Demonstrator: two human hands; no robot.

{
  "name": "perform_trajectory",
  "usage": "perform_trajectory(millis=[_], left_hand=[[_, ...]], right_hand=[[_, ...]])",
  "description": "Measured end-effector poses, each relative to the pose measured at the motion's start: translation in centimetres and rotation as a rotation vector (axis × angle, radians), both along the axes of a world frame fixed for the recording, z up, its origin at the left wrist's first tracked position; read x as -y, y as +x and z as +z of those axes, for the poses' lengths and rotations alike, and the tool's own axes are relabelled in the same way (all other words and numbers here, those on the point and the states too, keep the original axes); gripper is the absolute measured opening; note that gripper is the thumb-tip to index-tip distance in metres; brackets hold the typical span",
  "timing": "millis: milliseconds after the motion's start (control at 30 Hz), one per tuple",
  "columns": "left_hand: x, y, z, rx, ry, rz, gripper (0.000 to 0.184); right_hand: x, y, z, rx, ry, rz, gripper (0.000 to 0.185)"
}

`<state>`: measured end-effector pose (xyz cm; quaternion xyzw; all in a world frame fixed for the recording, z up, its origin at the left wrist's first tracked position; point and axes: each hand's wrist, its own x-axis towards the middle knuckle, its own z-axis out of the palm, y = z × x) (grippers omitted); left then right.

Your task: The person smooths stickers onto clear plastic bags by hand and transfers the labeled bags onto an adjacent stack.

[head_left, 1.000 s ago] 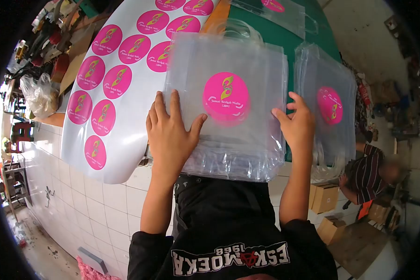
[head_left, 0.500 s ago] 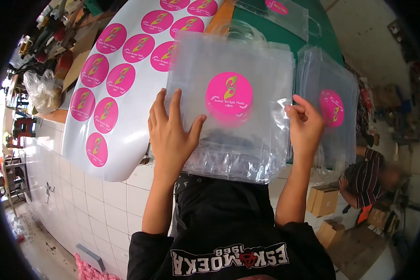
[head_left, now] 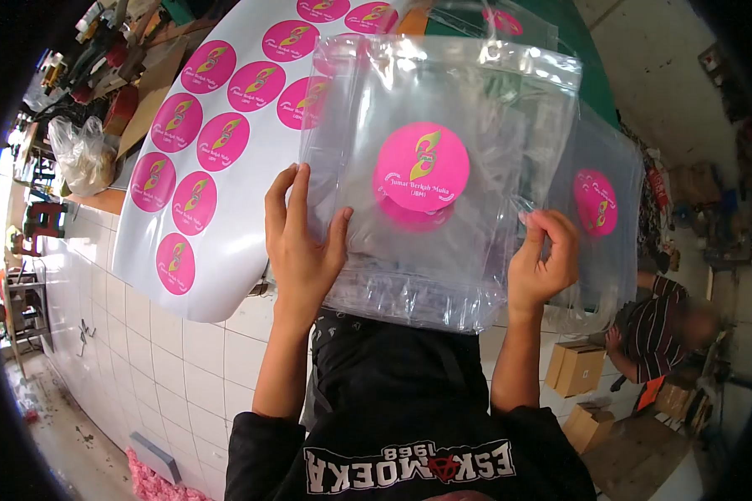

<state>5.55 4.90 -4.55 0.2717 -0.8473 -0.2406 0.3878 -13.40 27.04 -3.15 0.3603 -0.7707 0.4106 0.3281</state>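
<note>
A clear plastic bag (head_left: 476, 92) with a round pink sticker (head_left: 421, 166) lies in front of me, its right side lifted off the bags underneath. My right hand (head_left: 543, 259) pinches that right edge between thumb and fingers. At the left edge of the bags, my left hand (head_left: 305, 242) rests with fingers stretched and thumb apart. Another pink sticker shows through from below, partly hidden. To the right lies a pile of similar clear bags (head_left: 618, 159), the top one bearing a pink sticker (head_left: 596, 203).
A white sheet (head_left: 217, 284) with several rows of round pink stickers hangs over the table edge at left. Another clear bag lies on the green table surface (head_left: 581, 46) at the back. Cardboard boxes (head_left: 575, 370) and a person in a striped shirt (head_left: 664, 326) are at lower right.
My right hand has closed on the top bag's right edge and moved slightly down. That bag has lifted and shifted up and right. My left hand has slid slightly left.
</note>
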Motion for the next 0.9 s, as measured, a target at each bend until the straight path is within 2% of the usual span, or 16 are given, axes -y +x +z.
perform_trajectory(millis=[167,300,367,400,467,600,667,700,767,900], left_hand=[[-0.2,0.0,0.1,-0.08,0.08,0.023,0.071],[0.0,0.1,0.3,-0.076,0.061,0.014,0.072],[0.2,0.3,0.5,-0.01,0.141,-0.029,0.075],[0.1,0.3,0.8,-0.012,0.145,-0.026,0.075],[-0.2,0.2,1.8,0.3,-0.097,0.103,0.079],[-0.1,-1.1,4.9,0.383,-0.162,0.051,0.084],[0.7,-2.5,5.5,0.375,-0.152,-0.3,0.088],[0.9,-3.6,5.1,0.373,-0.148,-0.297,0.088],[1.3,-5.5,3.6,0.412,-0.219,-0.546,0.092],[1.9,-6.5,0.7,0.51,-0.27,-0.564,0.097]], right_hand=[[-0.1,0.2,-1.3,0.1,-0.264,0.113,0.014],[-0.3,0.2,-0.7,0.192,-0.279,0.113,0.011],[-0.6,-0.6,0.3,0.224,-0.016,0.043,0.009],[-0.5,-0.9,1.1,0.224,-0.011,0.045,0.009],[0.1,-1.5,3.1,-0.012,0.232,0.046,0.009],[1.1,-1.6,6.5,0.071,0.28,0.235,0.012],[2.4,-0.9,7.8,0.428,0.398,0.454,0.012],[3.1,-1.1,7.6,0.427,0.404,0.456,0.012],[4.8,-2.0,6.6,0.541,0.59,0.614,0.013],[6.8,-2.6,3.4,0.619,0.662,0.686,0.014]])
